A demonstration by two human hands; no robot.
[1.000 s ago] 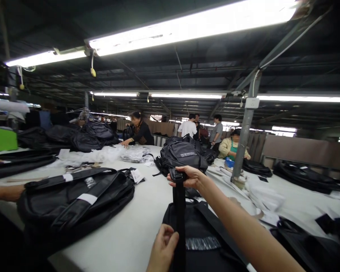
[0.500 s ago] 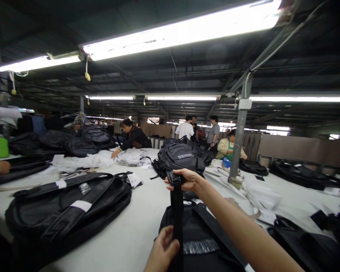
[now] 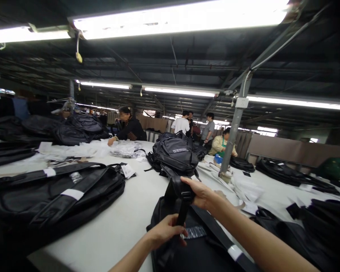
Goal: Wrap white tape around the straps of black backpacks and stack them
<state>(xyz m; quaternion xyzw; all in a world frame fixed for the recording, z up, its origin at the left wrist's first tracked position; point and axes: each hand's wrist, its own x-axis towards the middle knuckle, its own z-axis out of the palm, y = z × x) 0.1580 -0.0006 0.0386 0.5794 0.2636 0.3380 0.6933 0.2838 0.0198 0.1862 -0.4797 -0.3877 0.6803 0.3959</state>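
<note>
A black backpack [image 3: 172, 249] lies on the white table in front of me, with a plastic-wrapped patch and a white band around one shoulder strap. My right hand [image 3: 197, 192] grips the upper part of its other strap [image 3: 184, 209], close to a black buckle [image 3: 186, 196]. Lower down, my left hand [image 3: 168, 228] pinches the webbing between thumb and fingers. The strap is held raised above the bag, running between both hands. Part of the webbing is hidden behind my left fingers.
Another black backpack [image 3: 62, 196] with white bands lies at left. A pile of backpacks [image 3: 174, 151] stands ahead. Clear plastic bags [image 3: 126, 148] lie beyond, near a person in black [image 3: 133, 130]. A metal post [image 3: 232, 139] rises at right, with more bags around it.
My left hand has moved up and right along the strap. My right hand has come lower and slightly right. The view has tilted down and turned a little.
</note>
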